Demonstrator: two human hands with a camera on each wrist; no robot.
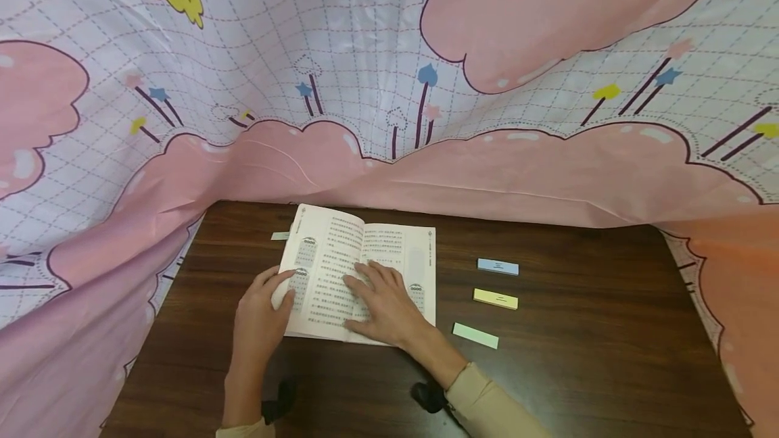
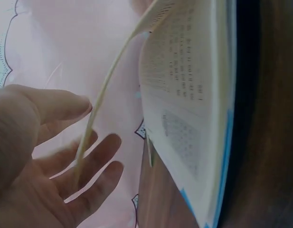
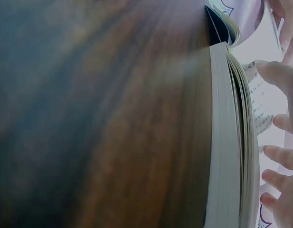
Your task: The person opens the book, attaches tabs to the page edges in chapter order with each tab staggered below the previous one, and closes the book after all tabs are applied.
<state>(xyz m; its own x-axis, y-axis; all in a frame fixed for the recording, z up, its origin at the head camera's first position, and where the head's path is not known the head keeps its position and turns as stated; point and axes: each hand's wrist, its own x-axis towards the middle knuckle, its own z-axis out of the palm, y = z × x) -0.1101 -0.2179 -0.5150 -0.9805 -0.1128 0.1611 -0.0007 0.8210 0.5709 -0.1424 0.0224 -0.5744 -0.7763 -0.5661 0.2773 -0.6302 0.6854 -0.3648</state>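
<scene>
An open book with printed pages lies on the dark wooden table. At its left edge my left hand pinches a thin sheaf of pages. In the left wrist view the lifted pages bow up from the rest of the book, with the thumb on one face and the other fingers behind. My right hand rests spread over the middle and right page, its fingertips touching the paper. The right wrist view shows the thick page block beside those fingers.
Right of the book lie a blue strip, a yellow strip and a pale green strip, the blue and yellow ones marked with dark strokes. Another pale strip shows beside the book's upper left edge. A patterned curtain surrounds the table.
</scene>
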